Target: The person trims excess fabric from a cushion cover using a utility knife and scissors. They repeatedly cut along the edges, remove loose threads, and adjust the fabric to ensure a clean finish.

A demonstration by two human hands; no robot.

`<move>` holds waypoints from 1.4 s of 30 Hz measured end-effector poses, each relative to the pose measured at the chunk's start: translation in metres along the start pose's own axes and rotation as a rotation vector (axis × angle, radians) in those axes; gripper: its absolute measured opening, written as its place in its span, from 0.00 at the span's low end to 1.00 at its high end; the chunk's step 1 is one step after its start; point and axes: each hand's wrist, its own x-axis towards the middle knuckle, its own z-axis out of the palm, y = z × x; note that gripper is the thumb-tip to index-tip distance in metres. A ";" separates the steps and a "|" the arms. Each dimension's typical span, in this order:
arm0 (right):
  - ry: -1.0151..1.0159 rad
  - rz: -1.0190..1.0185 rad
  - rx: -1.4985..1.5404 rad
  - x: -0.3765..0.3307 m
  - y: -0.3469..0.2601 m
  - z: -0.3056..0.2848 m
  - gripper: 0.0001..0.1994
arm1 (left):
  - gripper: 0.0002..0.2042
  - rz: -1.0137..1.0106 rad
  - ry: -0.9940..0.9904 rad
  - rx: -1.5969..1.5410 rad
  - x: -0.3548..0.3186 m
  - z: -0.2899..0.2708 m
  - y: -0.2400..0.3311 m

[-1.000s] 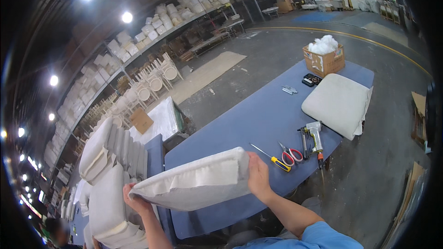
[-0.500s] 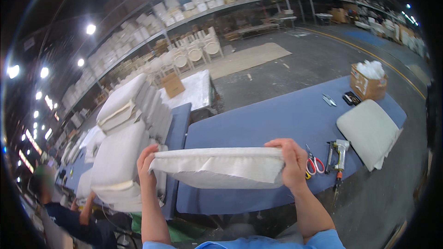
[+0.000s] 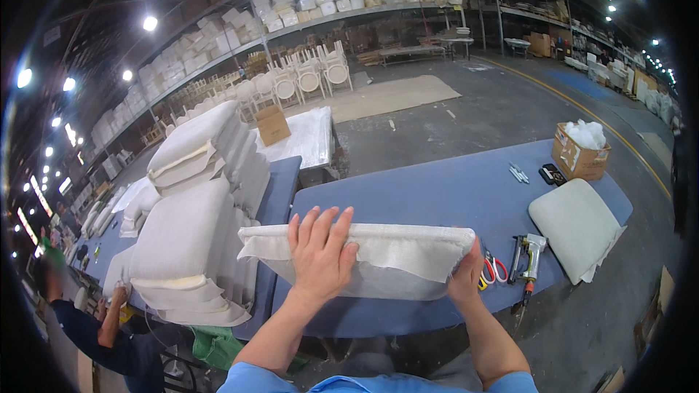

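In front of me a pale fabric-covered chair seat (image 3: 408, 247) stands tilted on edge above the blue table, a loose flap of cloth hanging along its near side. My left hand (image 3: 324, 251) lies on this side left of the middle, fingers spread up over the top edge. At the right end my right hand (image 3: 464, 271) grips the corner, its fingers partly hidden behind the seat. Just beyond that hand are red-handled scissors (image 3: 494, 268) and a staple gun (image 3: 533, 258) with a hose. Another covered seat (image 3: 575, 229) lies at the table's right end.
Stacks of covered seats (image 3: 178, 229) rise at my left. A cardboard box of white stuffing (image 3: 581, 149), a black case (image 3: 552, 174) and small metal pieces (image 3: 518, 173) sit on the blue table (image 3: 408, 193). A co-worker (image 3: 109, 331) works at lower left.
My left hand has moved from the seat's left end inward to its near side, fingers now spread. The seat has shifted slightly right, with my right hand still at its right corner.
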 end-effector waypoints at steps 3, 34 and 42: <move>-0.021 0.244 0.219 -0.037 0.034 -0.019 0.32 | 0.25 -0.004 0.038 -0.007 -0.001 0.005 0.007; -0.111 0.129 0.164 -0.073 -0.126 -0.060 0.40 | 0.31 -1.095 0.768 -1.812 -0.166 -0.078 -0.057; -0.084 0.054 0.106 -0.126 -0.133 -0.057 0.48 | 0.24 -1.155 0.718 -1.634 -0.213 -0.095 -0.039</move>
